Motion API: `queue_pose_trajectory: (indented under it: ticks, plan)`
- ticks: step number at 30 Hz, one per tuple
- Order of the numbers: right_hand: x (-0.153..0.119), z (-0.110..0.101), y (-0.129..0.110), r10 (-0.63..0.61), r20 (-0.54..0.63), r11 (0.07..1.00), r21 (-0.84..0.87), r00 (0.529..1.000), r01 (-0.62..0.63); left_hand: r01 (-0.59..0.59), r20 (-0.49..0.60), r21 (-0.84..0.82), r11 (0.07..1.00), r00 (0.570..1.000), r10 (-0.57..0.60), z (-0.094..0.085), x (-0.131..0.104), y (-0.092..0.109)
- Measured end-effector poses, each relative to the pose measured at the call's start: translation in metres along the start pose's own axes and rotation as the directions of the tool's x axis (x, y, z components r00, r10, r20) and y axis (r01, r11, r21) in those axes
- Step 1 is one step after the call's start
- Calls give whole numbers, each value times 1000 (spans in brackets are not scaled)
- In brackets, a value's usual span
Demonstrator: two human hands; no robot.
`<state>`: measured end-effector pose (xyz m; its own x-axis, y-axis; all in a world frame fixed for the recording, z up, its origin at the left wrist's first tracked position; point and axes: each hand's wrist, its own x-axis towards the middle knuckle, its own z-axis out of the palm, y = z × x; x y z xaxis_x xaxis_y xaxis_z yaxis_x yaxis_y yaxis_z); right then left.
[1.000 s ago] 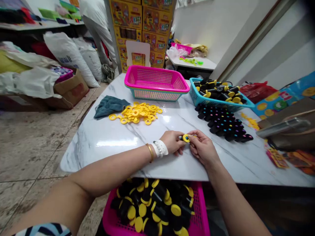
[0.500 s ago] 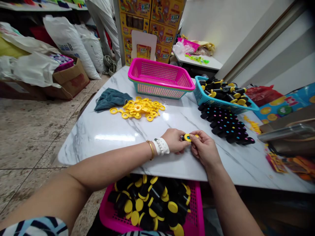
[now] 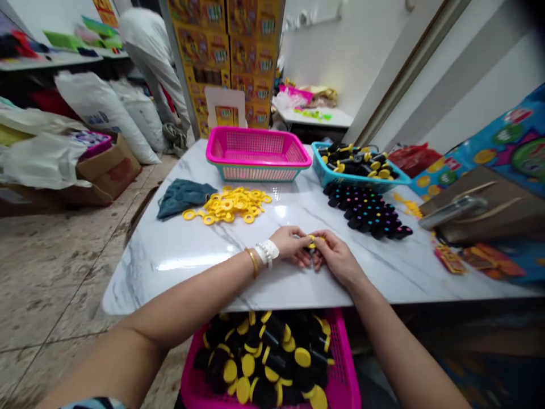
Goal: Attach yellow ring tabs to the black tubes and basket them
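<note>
Over the marble-patterned table, my left hand and my right hand meet with fingers pinched on one small yellow ring piece. The fingers cover most of it, and a dark part beneath is barely visible. Beyond my left hand lies a heap of yellow ring pieces beside a dark teal cloth. Rows of black pieces with coloured dots stand past my right hand. Below the table edge, a pink basket holds black cylinders with yellow caps.
At the table's back are a pink basket stacked in a teal one and a blue basket of black and yellow parts. A brown paper bag stands right. A person in light clothes bends down beyond sacks at left.
The view has tilted up and shifted right. My fingers have closed further round the yellow piece, whose ring face showed more clearly before. The person at the back now shows more fully.
</note>
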<state>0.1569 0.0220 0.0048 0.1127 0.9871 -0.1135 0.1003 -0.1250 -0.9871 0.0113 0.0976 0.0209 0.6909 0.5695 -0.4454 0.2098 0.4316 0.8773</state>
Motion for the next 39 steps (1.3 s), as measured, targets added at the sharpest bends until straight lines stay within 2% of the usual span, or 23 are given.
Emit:
queue_pose_trajectory:
  ticks: [3, 7, 10, 12, 15, 18, 20, 22, 26, 30, 34, 39]
  plan:
    - [4, -5, -1, 23, 83, 999, 45, 996, -27, -16, 7, 0, 1000, 1000, 16, -3, 2, -1]
    - [8, -9, -1, 20, 115, 996, 80, 993, -29, -8, 13, 11, 1000, 1000, 8, -3, 5, 4]
    - [7, -7, 0, 19, 66, 996, 91, 998, -25, -2, 11, 89, 996, 1000, 1, -2, 3, 6]
    - [4, -6, 2, 10, 13, 996, 92, 1000, -11, -76, -36, 250, 965, 996, 87, -2, -1, 3]
    - [2, -5, 5, -19, -50, 995, 101, 999, 24, -230, -83, 539, 810, 943, 323, -4, -7, -5]
    - [2, -5, 8, -53, -77, 994, 94, 996, 60, -355, -33, 702, 617, 849, 527, -6, -8, -11]
    - [2, -6, 9, -60, -87, 993, 93, 994, 68, -420, 35, 750, 511, 797, 603, -7, -7, -13]
    - [1, -7, 9, -51, -84, 991, 120, 995, 61, -441, 61, 769, 464, 772, 633, -7, -4, -14]
    - [-3, -13, 7, 12, -15, 959, 285, 1000, -7, -406, 17, 792, 455, 760, 650, -7, 0, -16]
    - [-5, -23, 3, 49, 23, 921, 386, 999, -54, -420, 72, 823, 383, 745, 663, -8, 0, -15]
    - [7, -32, -4, 129, 126, 934, 317, 984, -163, -443, 106, 809, 386, 757, 645, -11, 0, -12]
    - [32, -37, -17, 231, 304, 952, 124, 924, -279, -371, 26, 815, 444, 790, 612, -13, 3, -14]
